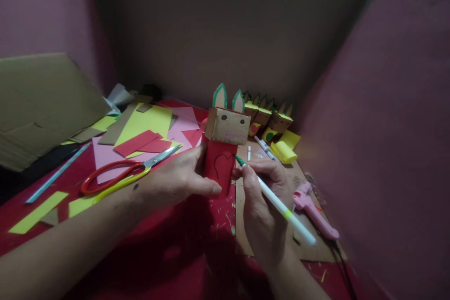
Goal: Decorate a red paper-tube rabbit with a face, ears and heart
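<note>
A paper animal figure (229, 126) stands upright in front of me, with a cardboard box head, green-edged ears, drawn eyes and a pink mouth. Its body is red paper bearing part of a dark heart outline, open at the lower right. My left hand (193, 173) grips the red body from the left side, thumb across its lower front. Between the fingers of my right hand (263, 197) is a white marker (281, 206) with a green tip. That tip touches or nearly touches the right end of the heart line.
Scissors (133, 168) with red and yellow handles lie left, among coloured paper sheets (147, 124). Several similar figures (270, 119) stand behind at right. A pink glue gun (314, 211) with a cord rests on a cardboard sheet (246, 239). Large cardboard (45, 103) leans at far left.
</note>
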`<state>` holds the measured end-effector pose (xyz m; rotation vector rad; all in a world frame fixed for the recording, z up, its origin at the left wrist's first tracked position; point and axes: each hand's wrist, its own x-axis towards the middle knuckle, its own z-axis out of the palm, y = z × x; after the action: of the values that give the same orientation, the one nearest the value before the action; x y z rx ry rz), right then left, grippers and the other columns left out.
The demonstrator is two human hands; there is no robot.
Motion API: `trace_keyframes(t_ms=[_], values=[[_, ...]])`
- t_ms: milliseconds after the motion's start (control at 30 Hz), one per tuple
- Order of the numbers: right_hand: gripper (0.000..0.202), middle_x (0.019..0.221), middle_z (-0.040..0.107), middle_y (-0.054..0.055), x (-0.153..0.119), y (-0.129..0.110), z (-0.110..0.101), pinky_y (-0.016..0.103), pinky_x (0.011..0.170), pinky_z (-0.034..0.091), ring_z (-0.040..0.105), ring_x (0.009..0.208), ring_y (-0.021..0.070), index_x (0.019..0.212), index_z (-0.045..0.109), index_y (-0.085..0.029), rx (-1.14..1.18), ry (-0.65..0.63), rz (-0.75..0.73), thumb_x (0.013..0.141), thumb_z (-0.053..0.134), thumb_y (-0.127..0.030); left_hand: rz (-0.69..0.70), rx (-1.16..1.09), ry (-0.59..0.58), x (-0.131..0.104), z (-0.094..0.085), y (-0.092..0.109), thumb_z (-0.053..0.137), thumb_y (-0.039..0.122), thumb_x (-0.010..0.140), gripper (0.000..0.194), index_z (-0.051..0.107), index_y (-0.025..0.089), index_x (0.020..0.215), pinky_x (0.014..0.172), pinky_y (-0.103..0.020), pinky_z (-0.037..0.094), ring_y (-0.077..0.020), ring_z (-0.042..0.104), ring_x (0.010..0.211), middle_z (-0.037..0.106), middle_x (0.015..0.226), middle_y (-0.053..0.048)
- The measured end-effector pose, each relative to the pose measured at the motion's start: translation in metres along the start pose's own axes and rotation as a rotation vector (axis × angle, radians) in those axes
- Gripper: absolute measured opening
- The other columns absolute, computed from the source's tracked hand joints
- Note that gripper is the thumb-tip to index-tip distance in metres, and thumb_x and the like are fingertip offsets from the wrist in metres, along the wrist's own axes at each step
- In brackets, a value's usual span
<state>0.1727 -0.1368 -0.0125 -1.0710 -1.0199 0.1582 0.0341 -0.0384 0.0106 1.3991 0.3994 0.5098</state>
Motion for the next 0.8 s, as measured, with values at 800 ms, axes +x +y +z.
trace_keyframes(t_ms=[800], values=[[0.013, 0.079, 0.058, -0.003, -0.0083, 0.0038, -0.0093, 0.027, 0.061, 0.049, 0.06, 0.071, 0.0137, 0.086, 0.059, -0.026, 0.026, -0.103, 0.021, 0.097, 0.063, -0.022, -0.001, -0.133, 0.026, 0.0049, 0.0037, 0.0034, 0.09, 0.012, 0.065, 0.048, 0.067, 0.018, 0.107, 0.075, -0.032, 0.054, -0.0213, 0.071, 0.084, 0.076, 0.087, -0.001]])
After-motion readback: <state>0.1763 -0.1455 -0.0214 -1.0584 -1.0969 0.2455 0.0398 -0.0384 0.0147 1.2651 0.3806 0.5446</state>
